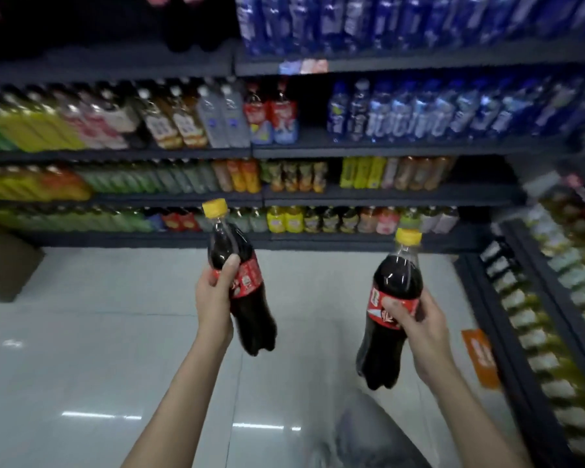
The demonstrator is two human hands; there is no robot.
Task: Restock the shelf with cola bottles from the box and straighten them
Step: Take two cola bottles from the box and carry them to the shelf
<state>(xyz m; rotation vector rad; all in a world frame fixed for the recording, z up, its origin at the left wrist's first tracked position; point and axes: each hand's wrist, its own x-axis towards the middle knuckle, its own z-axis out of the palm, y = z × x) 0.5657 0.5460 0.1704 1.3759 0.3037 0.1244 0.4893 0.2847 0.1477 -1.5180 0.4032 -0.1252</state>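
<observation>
Two dark cola bottles with yellow caps and red labels in hand, one per hand, both held in the air over the pale tiled floor in front of the shelves. Left hand: fingers clamped round the label of the left cola bottle, which is tilted, cap leaning left. Right hand: fingers clamped round the label of the right cola bottle, near upright. Bottles well apart. Dark metal shelving ahead, four tiers visible, packed with blurred drinks. Two red-labelled dark bottles stand side by side on the second tier. One brown cardboard box at far left on the floor.
</observation>
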